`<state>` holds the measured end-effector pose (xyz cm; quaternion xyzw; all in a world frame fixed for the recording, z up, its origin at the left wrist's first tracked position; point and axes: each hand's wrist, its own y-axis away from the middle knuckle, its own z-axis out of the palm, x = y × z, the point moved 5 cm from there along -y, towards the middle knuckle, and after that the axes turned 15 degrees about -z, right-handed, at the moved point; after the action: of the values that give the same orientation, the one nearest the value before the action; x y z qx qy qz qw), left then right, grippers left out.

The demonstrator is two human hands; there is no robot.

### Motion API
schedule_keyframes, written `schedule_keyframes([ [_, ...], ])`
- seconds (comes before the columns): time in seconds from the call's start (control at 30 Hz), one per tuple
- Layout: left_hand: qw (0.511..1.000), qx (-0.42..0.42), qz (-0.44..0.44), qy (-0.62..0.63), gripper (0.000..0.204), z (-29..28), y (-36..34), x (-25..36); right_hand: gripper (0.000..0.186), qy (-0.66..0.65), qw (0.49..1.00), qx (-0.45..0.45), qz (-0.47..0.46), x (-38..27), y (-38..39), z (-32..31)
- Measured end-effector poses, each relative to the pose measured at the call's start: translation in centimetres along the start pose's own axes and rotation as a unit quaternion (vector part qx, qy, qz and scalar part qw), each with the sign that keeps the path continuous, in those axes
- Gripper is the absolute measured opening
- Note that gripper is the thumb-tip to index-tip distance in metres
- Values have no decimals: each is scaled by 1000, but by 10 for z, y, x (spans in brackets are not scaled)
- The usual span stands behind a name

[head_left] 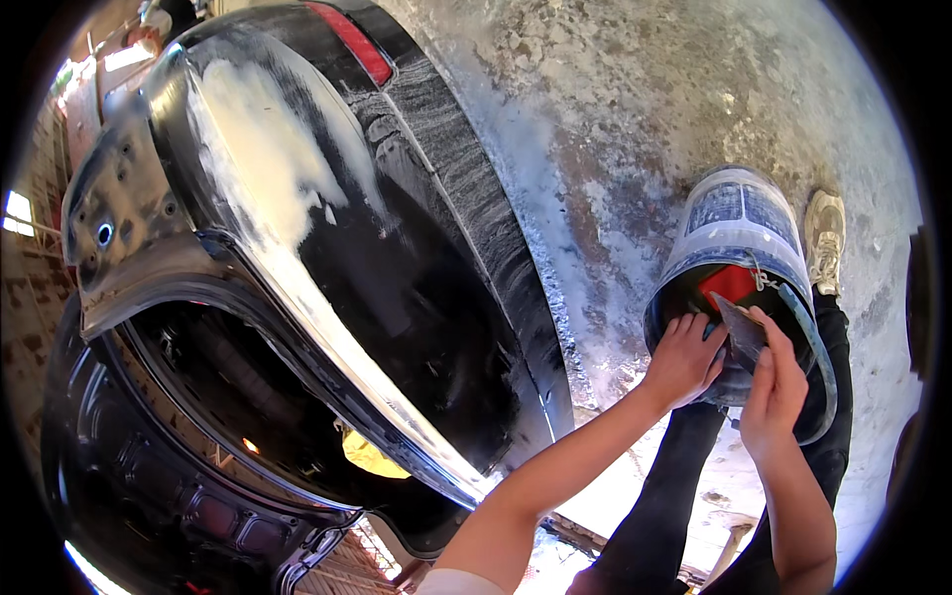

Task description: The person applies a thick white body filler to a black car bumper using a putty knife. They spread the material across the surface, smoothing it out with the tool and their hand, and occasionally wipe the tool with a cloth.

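A worn white-and-blue bucket [742,223] is by my feet, its dark mouth toward me. Over that mouth, my right hand [775,382] pinches a thin grey flat piece, which looks like sandpaper [739,332], between thumb and fingers. My left hand [684,359] is right beside it at the rim, fingers curled; a bit of teal shows at its fingertips, and what it holds is hidden. Inside the bucket lies a red flat object [727,285]. A pale hose [825,367] curves over the right side of the bucket, near a knotted cord [762,279].
A black car body [426,288] with a patch of pale filler [258,149] and a red lamp [352,42] fills the left. Its opened black panel [149,466] hangs lower left. A yellow item [372,454] shows in the opening. My shoe [825,243] stands beyond the bucket on stained concrete [635,89].
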<state>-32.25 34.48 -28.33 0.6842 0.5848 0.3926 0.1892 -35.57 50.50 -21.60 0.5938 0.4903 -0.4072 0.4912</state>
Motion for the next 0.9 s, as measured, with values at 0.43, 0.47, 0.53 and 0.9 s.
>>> schedule_keyframes([
  [0.43,978,-22,-134,156,59,144,-126,-88,38,44,998,32,7,9,2,-44],
  [0.47,981,-21,-130,140,60,154,-127,-89,39,44,999,30,12,8,2,-47],
  [0.53,986,-33,-125,104,57,173,-130,-83,39,41,999,25,18,7,2,-52],
  [0.9,927,40,-268,258,50,204,-150,-107,41,-20,997,24,69,16,8,-67],
])
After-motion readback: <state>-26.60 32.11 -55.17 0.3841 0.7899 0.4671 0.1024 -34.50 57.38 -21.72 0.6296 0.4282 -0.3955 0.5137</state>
